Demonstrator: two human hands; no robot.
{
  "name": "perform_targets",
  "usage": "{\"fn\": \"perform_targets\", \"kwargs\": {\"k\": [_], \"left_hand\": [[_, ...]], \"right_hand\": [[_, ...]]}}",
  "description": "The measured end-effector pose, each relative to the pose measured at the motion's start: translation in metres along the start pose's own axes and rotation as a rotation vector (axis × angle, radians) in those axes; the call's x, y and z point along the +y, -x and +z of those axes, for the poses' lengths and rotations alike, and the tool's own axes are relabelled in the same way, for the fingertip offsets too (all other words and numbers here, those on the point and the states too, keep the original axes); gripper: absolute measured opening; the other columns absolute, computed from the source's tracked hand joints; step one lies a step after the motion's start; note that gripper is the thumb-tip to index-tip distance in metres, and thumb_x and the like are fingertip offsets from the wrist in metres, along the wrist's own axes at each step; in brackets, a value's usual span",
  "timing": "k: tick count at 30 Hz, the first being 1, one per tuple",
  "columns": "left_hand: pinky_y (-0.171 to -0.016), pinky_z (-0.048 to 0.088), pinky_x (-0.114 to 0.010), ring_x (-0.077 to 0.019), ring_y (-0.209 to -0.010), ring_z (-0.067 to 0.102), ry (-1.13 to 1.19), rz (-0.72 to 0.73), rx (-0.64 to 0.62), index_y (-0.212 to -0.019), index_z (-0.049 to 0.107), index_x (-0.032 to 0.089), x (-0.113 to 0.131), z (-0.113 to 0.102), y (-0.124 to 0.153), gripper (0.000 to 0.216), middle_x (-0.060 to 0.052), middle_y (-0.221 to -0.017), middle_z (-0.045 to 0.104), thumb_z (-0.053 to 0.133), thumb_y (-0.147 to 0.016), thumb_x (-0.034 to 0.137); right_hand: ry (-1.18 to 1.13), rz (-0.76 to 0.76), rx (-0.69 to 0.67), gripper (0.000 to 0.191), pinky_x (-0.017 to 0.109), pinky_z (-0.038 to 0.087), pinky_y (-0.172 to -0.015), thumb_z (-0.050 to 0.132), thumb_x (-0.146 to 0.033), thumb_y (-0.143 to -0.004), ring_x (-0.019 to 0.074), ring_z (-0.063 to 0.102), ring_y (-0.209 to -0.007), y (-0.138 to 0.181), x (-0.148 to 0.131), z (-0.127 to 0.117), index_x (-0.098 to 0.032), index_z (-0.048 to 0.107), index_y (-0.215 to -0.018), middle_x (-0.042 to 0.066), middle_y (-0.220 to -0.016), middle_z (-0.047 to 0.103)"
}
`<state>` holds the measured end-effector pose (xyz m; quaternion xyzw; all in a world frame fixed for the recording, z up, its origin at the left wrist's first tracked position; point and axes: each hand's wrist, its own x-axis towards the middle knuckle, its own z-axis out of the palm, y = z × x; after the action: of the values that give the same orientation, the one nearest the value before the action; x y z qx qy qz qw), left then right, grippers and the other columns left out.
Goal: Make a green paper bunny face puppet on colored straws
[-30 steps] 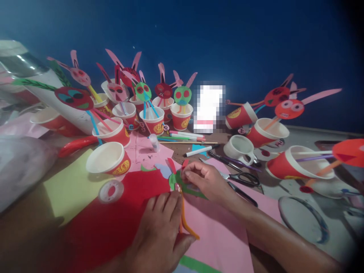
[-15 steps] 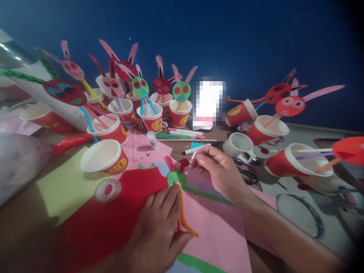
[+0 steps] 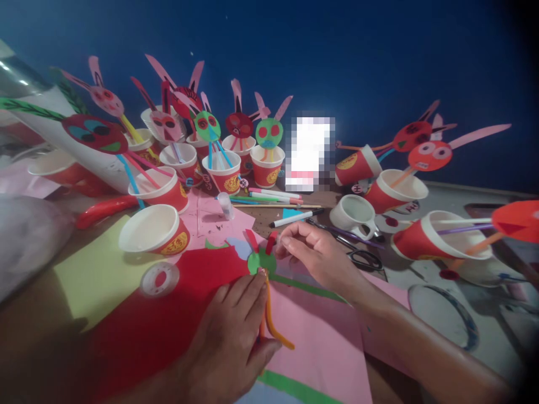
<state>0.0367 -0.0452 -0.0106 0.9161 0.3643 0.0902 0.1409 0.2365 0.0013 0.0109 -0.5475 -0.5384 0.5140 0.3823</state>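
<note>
A green round paper head (image 3: 260, 261) with two red paper ears (image 3: 270, 243) lies face down or up, I cannot tell which, on pink paper. Orange pipe cleaners (image 3: 273, 328) run down from it. My left hand (image 3: 233, 325) lies over their upper part and holds them against the sheet, fingertips at the head's lower edge, where something small and shiny shows. Beside the right ear, my right hand (image 3: 314, 252) is closed in a pinch; a small pale bit seems to be at its fingertips, too blurred to name.
Red paper cups (image 3: 265, 174) with paper-faced figures stand along the blue wall. A white mug (image 3: 352, 216), black scissors (image 3: 364, 259), markers (image 3: 273, 196) and a small clear tube (image 3: 226, 206) lie ahead. Tape rolls lie left (image 3: 159, 280) and right (image 3: 442, 317). Red paper (image 3: 181, 297) spreads at left.
My right hand has turned and lowered slightly, staying near the right ear; the pale bit shows less, and more of the scissors is visible. My left hand stays nearly in place.
</note>
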Motion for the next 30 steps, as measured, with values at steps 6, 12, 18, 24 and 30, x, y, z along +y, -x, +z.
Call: {"fn": "perform_targets", "kwargs": {"k": [6,12,18,24,30], "left_hand": [[-0.092,0.040,-0.043,-0.0292,-0.115,0.047,-0.020,-0.006,-0.007,-0.124,0.050,0.013,0.000,-0.005,-0.002,0.053,-0.011,-0.134,0.050,0.053,-0.080,0.040],[-0.088,0.044,-0.043,-0.0286,-0.111,0.051,-0.031,0.015,0.023,-0.122,0.052,0.012,-0.002,-0.008,-0.004,0.048,-0.010,-0.128,0.055,0.054,-0.080,0.036],[-0.086,0.045,-0.044,-0.0286,-0.107,0.053,-0.019,0.023,0.049,-0.119,0.054,0.011,-0.002,-0.006,-0.003,0.043,-0.012,-0.124,0.058,0.053,-0.081,0.031],[-0.084,0.046,-0.044,-0.0284,-0.104,0.053,-0.030,0.042,0.079,-0.118,0.054,0.011,-0.004,-0.004,-0.004,0.039,-0.011,-0.120,0.060,0.050,-0.083,0.028],[-0.082,0.047,-0.043,-0.0275,-0.101,0.054,-0.031,0.014,0.032,-0.114,0.057,0.013,-0.003,-0.009,-0.006,0.035,-0.009,-0.116,0.062,0.052,-0.082,0.027]], "right_hand": [[0.098,-0.029,0.023,0.014,0.027,0.045,-0.066,0.042,-0.027,-0.089,0.0146,0.060,-0.074,0.002,0.005,0.005,-0.021,0.052,-0.080,0.001,-0.079,0.063],[0.192,-0.033,0.005,0.015,0.029,0.043,-0.067,0.040,-0.028,-0.090,0.0155,0.057,-0.076,0.004,0.009,0.010,-0.022,0.051,-0.083,0.001,-0.081,0.062],[0.254,-0.046,-0.012,0.016,0.028,0.041,-0.063,0.039,-0.030,-0.090,0.0150,0.055,-0.071,0.007,0.006,0.009,-0.022,0.051,-0.082,0.000,-0.077,0.060],[0.313,-0.004,-0.071,0.017,0.026,0.037,-0.056,0.038,-0.030,-0.091,0.0132,0.051,-0.062,0.011,0.005,0.011,-0.022,0.049,-0.081,-0.002,-0.067,0.056],[0.302,-0.054,-0.038,0.017,0.024,0.035,-0.055,0.038,-0.027,-0.091,0.0106,0.048,-0.059,0.013,0.001,0.020,-0.021,0.046,-0.078,-0.005,-0.066,0.051]]}}
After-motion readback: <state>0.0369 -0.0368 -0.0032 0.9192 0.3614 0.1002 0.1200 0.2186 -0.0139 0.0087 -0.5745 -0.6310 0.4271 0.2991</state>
